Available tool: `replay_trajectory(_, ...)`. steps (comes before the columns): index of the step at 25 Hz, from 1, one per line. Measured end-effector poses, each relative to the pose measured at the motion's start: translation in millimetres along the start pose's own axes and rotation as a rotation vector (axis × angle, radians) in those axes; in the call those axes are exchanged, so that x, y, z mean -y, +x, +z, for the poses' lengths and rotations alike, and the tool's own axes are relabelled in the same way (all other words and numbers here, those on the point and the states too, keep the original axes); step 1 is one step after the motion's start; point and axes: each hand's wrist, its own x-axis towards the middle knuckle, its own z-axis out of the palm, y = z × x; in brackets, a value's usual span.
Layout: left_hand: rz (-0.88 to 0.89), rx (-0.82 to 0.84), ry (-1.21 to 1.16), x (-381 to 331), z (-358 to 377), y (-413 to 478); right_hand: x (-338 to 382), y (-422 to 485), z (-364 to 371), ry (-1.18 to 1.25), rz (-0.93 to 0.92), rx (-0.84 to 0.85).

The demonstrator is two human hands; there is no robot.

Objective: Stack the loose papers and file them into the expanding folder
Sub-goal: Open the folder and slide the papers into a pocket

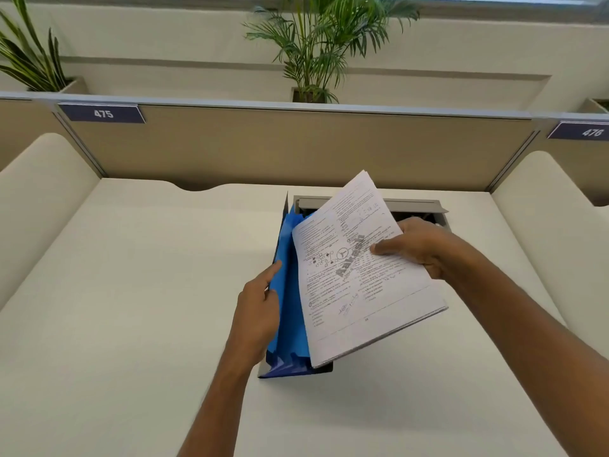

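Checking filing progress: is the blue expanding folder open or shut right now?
Open. The left hand pulls one side of the blue expanding folder apart, baring its pleats, while the right hand angles the printed paper stack in.

A pale, cream worktop [138,291] is stretching across the booth, with a grey cable hatch [418,206] lying open near its far edge. A tan partition [296,146] is standing behind it, carrying two dark blue number plates — 475 [102,113] at the left and 476 [585,130] at the right. Beyond the partition, a potted palm [316,44] is rising in the middle, and another plant [29,54] is showing at the far left.
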Motion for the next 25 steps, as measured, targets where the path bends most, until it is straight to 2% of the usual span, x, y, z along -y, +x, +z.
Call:
replay_trajectory(5,0.005,0.029,-0.075,-2,12,-3,9,-5,25,-0.139,-0.123,-0.154)
replay_trajectory(11,0.022,0.025,-0.011,5,26,-1,23,-9,53,-0.528,-0.244,-0.317)
replay_trajectory(20,0.038,0.039,0.01,0,33,-3,45,-21,54,-0.751,-0.304,-0.388)
replay_trajectory(25,0.029,0.003,-0.018,-2,40,-3,46,-16,77,-0.725,-0.278,-0.344)
